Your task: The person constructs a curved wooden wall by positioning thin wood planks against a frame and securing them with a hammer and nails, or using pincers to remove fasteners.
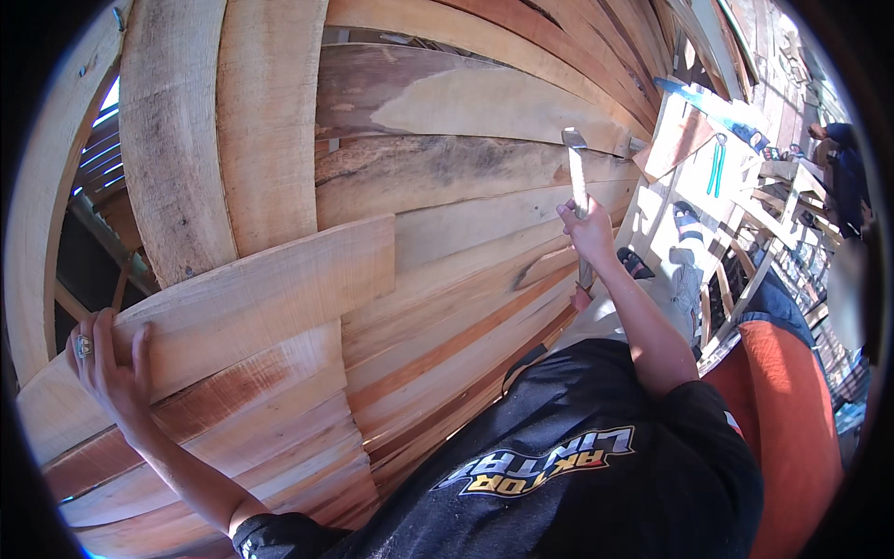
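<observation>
My left hand (pixel 110 373), a ring on one finger, grips the left end of a pale wooden board (pixel 279 279). Its thumb lies against the board's face while the fingers reach its upper edge. This board slants up to the right across a wall of overlapping planks (pixel 466 214). My right hand (pixel 590 233) is closed round the handle of a hammer (pixel 577 172). The hammer is raised, its metal head uppermost, in front of the planks and apart from the board.
Upright planks (pixel 177 130) stand above the board, with a gap at far left. To the right, teal-handled pliers (pixel 717 166) and a blue tool like a handsaw (pixel 712 101) lie on pale boards. A person in orange-red clothing (pixel 792 401) is close on my right. Loose timber (pixel 745 279) lies beyond.
</observation>
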Demonstrator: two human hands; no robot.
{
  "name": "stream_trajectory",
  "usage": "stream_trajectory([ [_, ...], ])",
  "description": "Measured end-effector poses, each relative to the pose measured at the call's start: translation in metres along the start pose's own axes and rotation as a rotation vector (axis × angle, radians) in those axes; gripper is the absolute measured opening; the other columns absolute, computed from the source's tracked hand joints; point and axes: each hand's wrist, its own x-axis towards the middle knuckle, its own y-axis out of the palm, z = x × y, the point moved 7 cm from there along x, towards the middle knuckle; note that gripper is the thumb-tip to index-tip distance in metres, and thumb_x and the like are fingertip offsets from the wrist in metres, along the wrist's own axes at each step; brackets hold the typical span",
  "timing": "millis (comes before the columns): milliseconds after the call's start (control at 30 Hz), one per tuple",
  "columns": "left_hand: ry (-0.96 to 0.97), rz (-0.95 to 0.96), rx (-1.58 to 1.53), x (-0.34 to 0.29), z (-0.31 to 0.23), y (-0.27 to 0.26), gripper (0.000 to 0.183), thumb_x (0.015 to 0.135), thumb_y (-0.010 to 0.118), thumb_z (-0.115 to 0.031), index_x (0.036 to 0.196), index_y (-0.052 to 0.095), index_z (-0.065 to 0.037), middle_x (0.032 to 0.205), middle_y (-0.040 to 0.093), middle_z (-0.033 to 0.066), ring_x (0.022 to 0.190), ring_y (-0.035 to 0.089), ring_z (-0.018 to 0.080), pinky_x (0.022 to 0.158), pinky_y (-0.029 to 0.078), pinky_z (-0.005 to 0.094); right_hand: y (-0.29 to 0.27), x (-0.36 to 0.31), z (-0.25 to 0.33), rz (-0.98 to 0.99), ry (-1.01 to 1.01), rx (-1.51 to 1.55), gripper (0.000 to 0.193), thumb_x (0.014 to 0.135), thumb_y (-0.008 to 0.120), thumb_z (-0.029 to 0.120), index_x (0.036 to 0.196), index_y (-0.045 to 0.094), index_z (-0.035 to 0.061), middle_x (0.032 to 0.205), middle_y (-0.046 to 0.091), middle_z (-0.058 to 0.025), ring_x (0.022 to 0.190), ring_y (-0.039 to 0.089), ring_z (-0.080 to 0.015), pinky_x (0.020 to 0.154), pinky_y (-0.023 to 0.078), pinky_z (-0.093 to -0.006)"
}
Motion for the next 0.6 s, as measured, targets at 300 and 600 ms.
stream_trajectory([
  [300,-0.014,0.012,-0.012,-0.001,0.000,0.000,0.039,0.074,0.075,-0.031,0.099,0.063,-0.003,0.094,0.062,0.0118,0.095,0.057,0.0308,0.093,0.039,0.0421,0.017,-0.026,0.062,0.105,-0.254,-0.355,0.036,0.085,0.067,0.039,0.087,0.059,0.0037,0.061,0.059,-0.0156,0.059,0.061,-0.0316,0.059,0.048,-0.0396],
  [600,-0.003,0.024,0.078,-0.005,0.007,0.004,0.036,0.078,0.074,-0.034,0.100,0.064,-0.007,0.098,0.064,0.0101,0.097,0.059,0.0279,0.095,0.038,0.0407,0.056,-0.104,0.107,0.245,-0.737,-0.295,0.035,0.085,0.066,0.029,0.108,0.056,0.0042,0.072,0.062,-0.0152,0.066,0.064,-0.0327,0.060,0.049,-0.0409],
])
